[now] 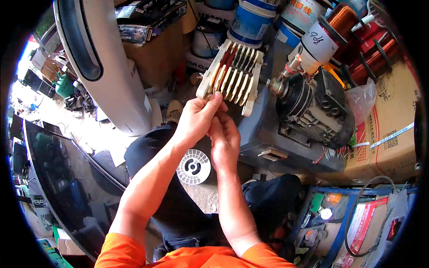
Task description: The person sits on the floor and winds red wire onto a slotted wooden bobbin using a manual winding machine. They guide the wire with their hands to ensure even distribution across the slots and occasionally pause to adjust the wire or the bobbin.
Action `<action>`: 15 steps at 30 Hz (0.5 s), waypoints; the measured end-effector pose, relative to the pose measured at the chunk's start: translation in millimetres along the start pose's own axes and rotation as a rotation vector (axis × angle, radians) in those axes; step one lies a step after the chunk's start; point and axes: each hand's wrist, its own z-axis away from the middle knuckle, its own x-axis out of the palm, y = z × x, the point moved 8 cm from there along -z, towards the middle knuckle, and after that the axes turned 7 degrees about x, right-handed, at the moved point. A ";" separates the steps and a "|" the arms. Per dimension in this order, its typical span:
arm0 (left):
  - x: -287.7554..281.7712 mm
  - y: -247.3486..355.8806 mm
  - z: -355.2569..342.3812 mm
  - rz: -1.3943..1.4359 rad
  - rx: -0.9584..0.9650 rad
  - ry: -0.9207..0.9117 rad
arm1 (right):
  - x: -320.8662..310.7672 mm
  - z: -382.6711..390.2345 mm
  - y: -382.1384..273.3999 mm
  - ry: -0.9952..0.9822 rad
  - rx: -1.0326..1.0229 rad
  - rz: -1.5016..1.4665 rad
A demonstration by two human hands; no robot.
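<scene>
Facing a pale, slotted frame [231,79], tilted just left of the motor [313,109]; built of cream bars between two long rails, with dark red wire [229,56] in the left slots. Surrounded by a tall white appliance [116,85] at left, a cardboard box [389,120] at right, a grey counter [263,138] under the motor, blue-and-white buckets [252,22] behind, and a round white disc [193,167] between the legs. Reaching forward with both forearms; bending the left hand [196,116] inward, with thumb at the frame's lower edge; curling the right hand [225,145] just below, with fingers bunched narrowly; cannot tell whether pinching anything with either.
</scene>
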 end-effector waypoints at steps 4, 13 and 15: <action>-2.1 -6.2 -3.1 0.028 0.025 0.052 | 5.5 -6.5 4.2 0.029 0.082 -0.079; -14.0 -20.4 -4.7 -0.036 -0.074 0.003 | -2.8 -8.4 10.7 0.205 0.006 0.075; -17.5 -23.9 -6.2 -0.034 -0.076 0.021 | -3.9 -7.7 9.4 0.214 -0.108 0.104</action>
